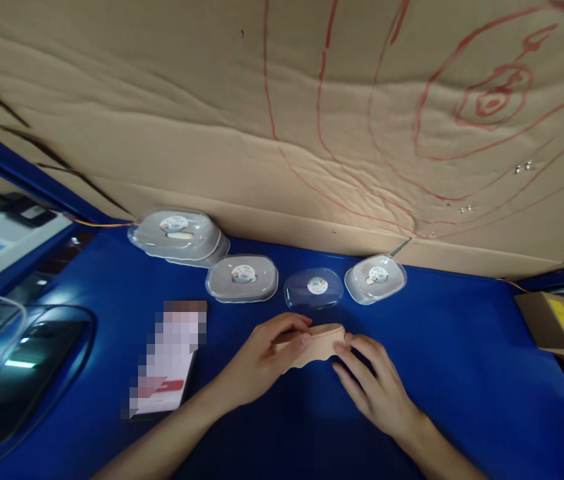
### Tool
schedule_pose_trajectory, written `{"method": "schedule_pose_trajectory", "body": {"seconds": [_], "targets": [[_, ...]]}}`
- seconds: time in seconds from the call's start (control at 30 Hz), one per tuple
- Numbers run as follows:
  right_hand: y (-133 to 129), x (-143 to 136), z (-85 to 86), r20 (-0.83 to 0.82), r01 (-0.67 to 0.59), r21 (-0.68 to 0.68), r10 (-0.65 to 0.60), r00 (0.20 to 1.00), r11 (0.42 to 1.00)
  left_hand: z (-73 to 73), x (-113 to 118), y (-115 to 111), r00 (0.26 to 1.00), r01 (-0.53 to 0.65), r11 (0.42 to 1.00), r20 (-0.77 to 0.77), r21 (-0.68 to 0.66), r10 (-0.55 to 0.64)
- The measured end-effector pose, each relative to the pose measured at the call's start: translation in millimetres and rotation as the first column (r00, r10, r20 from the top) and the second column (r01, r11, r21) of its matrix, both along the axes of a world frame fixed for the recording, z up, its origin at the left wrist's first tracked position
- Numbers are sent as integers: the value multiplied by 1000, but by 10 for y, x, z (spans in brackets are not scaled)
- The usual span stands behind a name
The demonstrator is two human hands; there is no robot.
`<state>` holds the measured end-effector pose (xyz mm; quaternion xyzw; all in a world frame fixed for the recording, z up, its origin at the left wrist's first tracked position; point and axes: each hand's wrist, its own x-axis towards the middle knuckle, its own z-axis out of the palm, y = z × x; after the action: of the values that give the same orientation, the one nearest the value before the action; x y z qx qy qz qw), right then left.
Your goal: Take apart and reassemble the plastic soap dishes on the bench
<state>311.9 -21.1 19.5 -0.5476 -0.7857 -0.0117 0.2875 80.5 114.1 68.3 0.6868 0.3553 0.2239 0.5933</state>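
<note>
**While both hands hold a peach-coloured, wavy-edged piece, clear-lidded boxes wait behind**

Left hand (pixel 265 357): closed to a pinch, thumb on the near face and fingers over the far side of the peach-coloured piece (pixel 319 348). Right hand (pixel 379 383): fingers loosely curled and a little apart, tips at the piece's right end; whether they pinch or only steady it, I cannot tell. The piece sits between the hands, above the blue tabletop (pixel 442 347).

To handle it well, I'd judge, keep the left pinch light, let the right tips follow the curved rim, and spread pressure evenly, since the wall looks thin and might flex.

Surfaces: piece matte, rim smoothly rounded, lower edge scalloped. Just beyond, a loose transparent lid (pixel 295 293), glossy, rounded oblong, round label. Flanking it, a left box (pixel 219 287) and a right box (pixel 359 287), whitish under clear covers. Behind, creased brown cardboard (pixel 187 133) with red looping lines.
</note>
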Motion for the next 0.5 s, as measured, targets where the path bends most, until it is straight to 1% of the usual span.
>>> {"method": "schedule_pose_trajectory", "body": {"seconds": [0.07, 0.2, 0.27, 0.33, 0.4, 0.43, 0.5], "targets": [[-27, 14, 2, 3, -6, -1, 6, 1000, 1000, 6, 18, -29, 999, -37, 999, -6, -8, 37], [-67, 26, 45, -12, -30, 17, 30, 999, 999, 6, 22, -47, 999, -46, 999, -6, -13, 46], [-61, 8, 101, -51, -67, 33, 69, 996, 997, -1, 13, -28, 999, -45, 999, 3, 9, 45], [-40, -27, 166, -51, -143, 15, 144, 988, 990, -11, -7, 4, 1000, -27, 999, 8, 46, 27], [-19, -74, 217, 10, -236, -46, 236, 972, 971, -30, -40, 38, 1000, 21, 992, -8, 122, -21], [-15, -100, 232, 51, -268, -88, 273, 961, 959, -43, -57, 51, 998, 52, 981, -27, 186, -48], [-27, -152, 239, 110, -306, -191, 330, 938, 933, -77, -86, 71, 991, 128, 930, -89, 343, -104]]}}
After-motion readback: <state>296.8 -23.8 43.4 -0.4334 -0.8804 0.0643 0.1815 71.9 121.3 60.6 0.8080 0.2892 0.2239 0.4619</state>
